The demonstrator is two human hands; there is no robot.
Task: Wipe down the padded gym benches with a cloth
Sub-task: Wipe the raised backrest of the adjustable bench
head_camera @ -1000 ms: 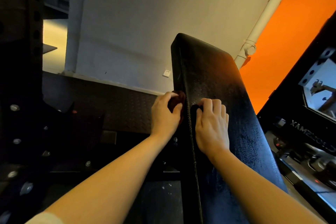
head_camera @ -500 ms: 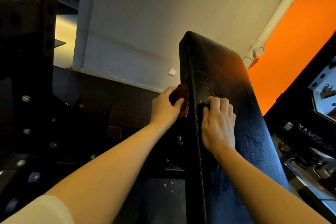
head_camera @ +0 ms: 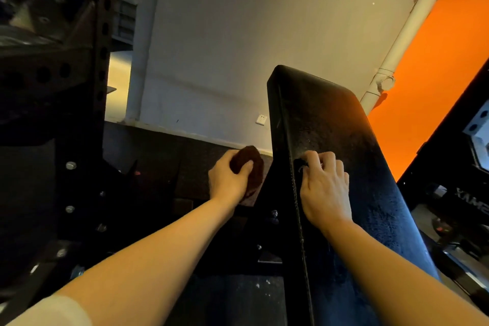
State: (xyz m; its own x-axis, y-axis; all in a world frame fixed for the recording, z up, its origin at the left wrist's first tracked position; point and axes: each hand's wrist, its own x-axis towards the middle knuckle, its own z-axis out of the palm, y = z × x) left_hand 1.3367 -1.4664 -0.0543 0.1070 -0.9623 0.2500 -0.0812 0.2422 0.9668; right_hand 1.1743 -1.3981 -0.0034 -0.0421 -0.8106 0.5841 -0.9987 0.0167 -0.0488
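**Cloth being lifted off the side of the bench pad**

A head-worn view is looking along two bare forearms toward a black padded bench back (head_camera: 344, 140), tilted steeply upward. The dark reddish-brown cloth (head_camera: 248, 167) is being held bunched in the left hand (head_camera: 229, 180), the fingers (head_camera: 244, 167) curled round it. Half a second ago the cloth was being pressed against the pad's left edge; now it is being carried just beside that edge, apart from it, with dark floor showing between. The right hand (head_camera: 324, 190) is being kept on the pad's front face near the same edge, its fingertips (head_camera: 312, 157) curled and hooked at the stitched seam; whether anything is being pinched there cannot be told. The pad's surface is looking faintly speckled, perhaps damp.

Judged from this, one stroke along the side is being finished and the cloth is being repositioned. Much of the upper pad is probably still waiting to be wiped.

A black rack upright (head_camera: 103, 61) is standing at the left, an orange wall (head_camera: 436, 66) at the right.
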